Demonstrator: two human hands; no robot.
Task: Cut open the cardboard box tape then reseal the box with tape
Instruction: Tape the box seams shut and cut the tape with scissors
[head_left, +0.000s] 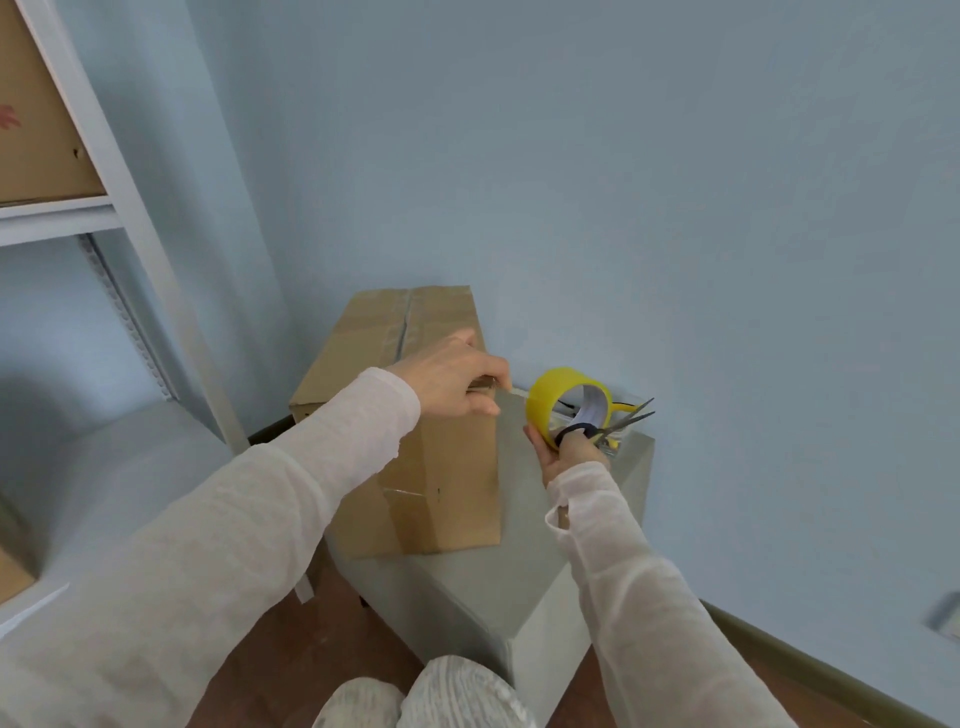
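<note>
A brown cardboard box (415, 467) stands on a grey block (483, 587) by the wall, its top flaps meeting along a taped seam. My left hand (457, 379) rests on the box's near right top edge and pinches the free end of a tape strip there. To the right, my right hand (566, 452) grips a yellow tape roll (558, 400) together with scissors (618, 421), whose dark handle loops sit on my fingers and whose blades point right. A short strip of tape stretches between the roll and the box edge.
A white metal shelf (104, 208) with a cardboard box (36, 130) on it stands at the left. A blue wall runs close behind and to the right. A small clear container (618, 441) sits on the block behind my right hand. Brown floor lies below.
</note>
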